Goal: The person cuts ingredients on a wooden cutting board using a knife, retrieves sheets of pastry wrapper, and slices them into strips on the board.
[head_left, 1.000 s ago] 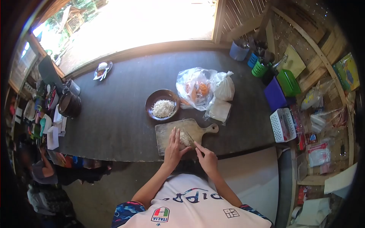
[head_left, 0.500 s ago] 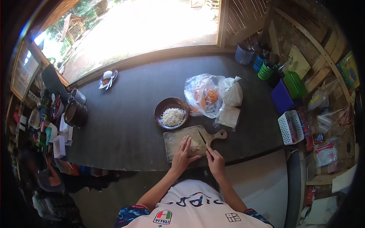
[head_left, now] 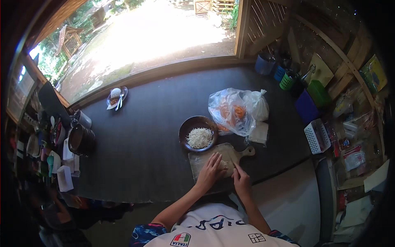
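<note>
My left hand (head_left: 209,172) lies with its fingers stretched out on the wooden cutting board (head_left: 198,161), beside a small pile of pale shreds (head_left: 223,165). On the other side of the pile, my right hand (head_left: 241,180) is closed around the handle of a knife (head_left: 234,163), whose blade is hard to make out over the board. Just beyond the board stands a brown bowl (head_left: 184,128) holding more white shreds (head_left: 200,138). A clear plastic bag (head_left: 230,110) with orange pieces lies behind the board's handle.
Beside the clear bag are a white bag (head_left: 259,105) and a flat pale packet (head_left: 259,132). A small plate (head_left: 124,93) with food sits at the back left. Stacked dark bowls (head_left: 81,139) stand left; a white basket (head_left: 317,136) is right. A person (head_left: 57,212) is at lower left.
The view has shifted, so the table items appear farther right and lower. The knife has shifted in my right hand over the board. My left hand stays beside the shreds.
</note>
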Tool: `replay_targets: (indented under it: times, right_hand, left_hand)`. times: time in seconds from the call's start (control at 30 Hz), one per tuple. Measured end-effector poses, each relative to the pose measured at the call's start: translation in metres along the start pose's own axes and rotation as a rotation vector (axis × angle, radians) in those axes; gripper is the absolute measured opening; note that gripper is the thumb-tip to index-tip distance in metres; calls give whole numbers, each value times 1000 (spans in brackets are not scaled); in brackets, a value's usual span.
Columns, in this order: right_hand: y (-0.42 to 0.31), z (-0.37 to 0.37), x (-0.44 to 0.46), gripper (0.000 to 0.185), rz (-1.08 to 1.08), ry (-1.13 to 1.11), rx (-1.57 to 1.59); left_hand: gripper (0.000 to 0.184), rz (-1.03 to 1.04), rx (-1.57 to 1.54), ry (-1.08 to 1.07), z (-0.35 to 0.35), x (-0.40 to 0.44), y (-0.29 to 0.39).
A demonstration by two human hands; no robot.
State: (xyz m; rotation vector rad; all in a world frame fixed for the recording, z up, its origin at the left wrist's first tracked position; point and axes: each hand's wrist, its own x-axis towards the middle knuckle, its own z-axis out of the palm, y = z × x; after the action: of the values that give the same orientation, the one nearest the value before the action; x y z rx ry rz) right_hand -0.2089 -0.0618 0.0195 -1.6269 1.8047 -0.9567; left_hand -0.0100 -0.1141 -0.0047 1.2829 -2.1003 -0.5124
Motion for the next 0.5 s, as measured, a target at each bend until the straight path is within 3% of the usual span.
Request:
replay_targets:
  times: [0.07, 0.3, 0.5]
  right_hand:
    - [-6, -2, -3, 32, 105, 22, 21]
    - [8, -25, -7, 22, -46, 57, -18]
    - [8, -24, -11, 21, -74, -40, 52]
  left_hand:
    - [86, -6, 5, 7, -4, 4, -2]
    - [91, -63, -115, -65, -13, 3, 9]
    - [102, -106, 15, 111, 8, 19, 5]
